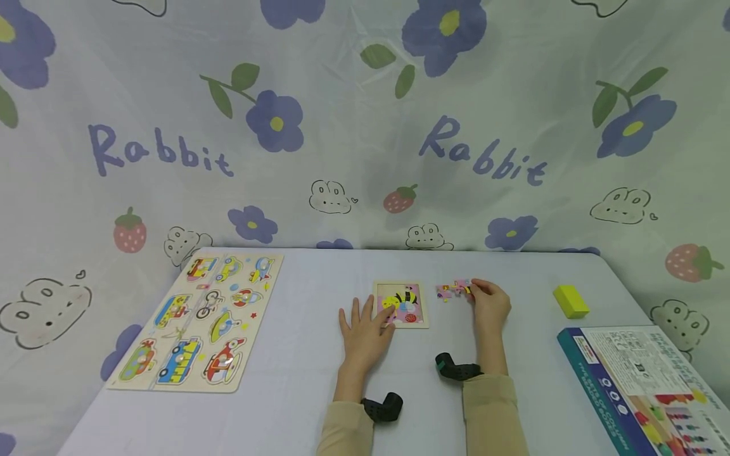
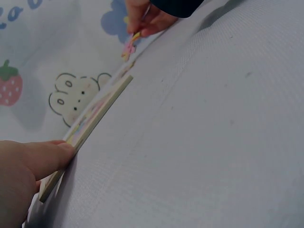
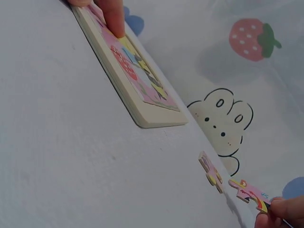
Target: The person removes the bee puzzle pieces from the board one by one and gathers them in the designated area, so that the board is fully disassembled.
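My right hand (image 1: 492,305) pinches a pink jigsaw piece (image 3: 251,194) between thumb and fingertips, raised over the table in the right wrist view. Close by, another pink jigsaw piece (image 3: 211,172) lies on the white table. My left hand (image 1: 365,337) is spread out beside a small wooden puzzle tray (image 1: 399,325), its fingers at the tray's left side and thumb on its lower part. Inside the tray sits a partly assembled picture (image 3: 142,78) with a yellow-and-black striped bee and a red round shape. Bare wood shows in its upper part.
A large wooden peg board (image 1: 196,323) with vehicle pictures lies at the left. Toward the right are a yellow block (image 1: 571,301) and a printed box (image 1: 639,380). A cloth with rabbits and flowers (image 1: 342,126) hangs behind the table. Each wrist wears a black device (image 1: 383,407).
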The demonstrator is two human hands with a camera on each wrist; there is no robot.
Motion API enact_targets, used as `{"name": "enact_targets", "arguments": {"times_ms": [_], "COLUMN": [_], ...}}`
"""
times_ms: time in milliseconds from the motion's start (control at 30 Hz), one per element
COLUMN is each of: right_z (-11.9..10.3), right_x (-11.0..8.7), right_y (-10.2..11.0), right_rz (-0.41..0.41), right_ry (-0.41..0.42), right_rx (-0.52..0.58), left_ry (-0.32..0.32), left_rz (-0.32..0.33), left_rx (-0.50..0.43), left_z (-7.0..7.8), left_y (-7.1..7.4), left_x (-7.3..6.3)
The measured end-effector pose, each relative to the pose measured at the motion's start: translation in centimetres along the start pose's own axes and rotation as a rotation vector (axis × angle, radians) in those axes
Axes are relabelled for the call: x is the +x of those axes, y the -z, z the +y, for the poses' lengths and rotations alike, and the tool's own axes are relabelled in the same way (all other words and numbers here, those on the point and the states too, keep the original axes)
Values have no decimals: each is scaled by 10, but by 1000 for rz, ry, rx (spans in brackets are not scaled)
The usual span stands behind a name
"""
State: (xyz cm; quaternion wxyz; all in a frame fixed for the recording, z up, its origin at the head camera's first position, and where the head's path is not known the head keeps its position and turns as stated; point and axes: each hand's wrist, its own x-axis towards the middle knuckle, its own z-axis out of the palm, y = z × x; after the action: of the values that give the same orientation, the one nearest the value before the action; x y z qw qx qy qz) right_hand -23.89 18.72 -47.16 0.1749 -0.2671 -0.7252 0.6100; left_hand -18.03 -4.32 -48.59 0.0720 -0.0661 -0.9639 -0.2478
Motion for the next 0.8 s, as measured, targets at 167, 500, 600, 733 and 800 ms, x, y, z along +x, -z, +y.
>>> {"name": "enact_targets", "arguments": {"times_ms": [167, 500, 600, 733, 800], "right_z": [2, 6, 6, 5, 4], "right_x": [0, 1, 2, 1, 1], "right_y": [1, 0, 0, 0, 0], "right_rz": [-6, -12, -15, -15, -16], "right_ry": [14, 29, 21, 7, 0], "right_rx": [-39, -56, -49, -34, -33], "left_ry": [-3, 7, 8, 7, 5], "left_rz": [5, -3, -2, 0, 2], "left_rx": [5, 5, 7, 6, 4], "left_z": [-1, -2, -2, -2, -2], "left_y": [-2, -4, -4, -4, -4], "left_x": [0, 0, 0, 0, 0]}}
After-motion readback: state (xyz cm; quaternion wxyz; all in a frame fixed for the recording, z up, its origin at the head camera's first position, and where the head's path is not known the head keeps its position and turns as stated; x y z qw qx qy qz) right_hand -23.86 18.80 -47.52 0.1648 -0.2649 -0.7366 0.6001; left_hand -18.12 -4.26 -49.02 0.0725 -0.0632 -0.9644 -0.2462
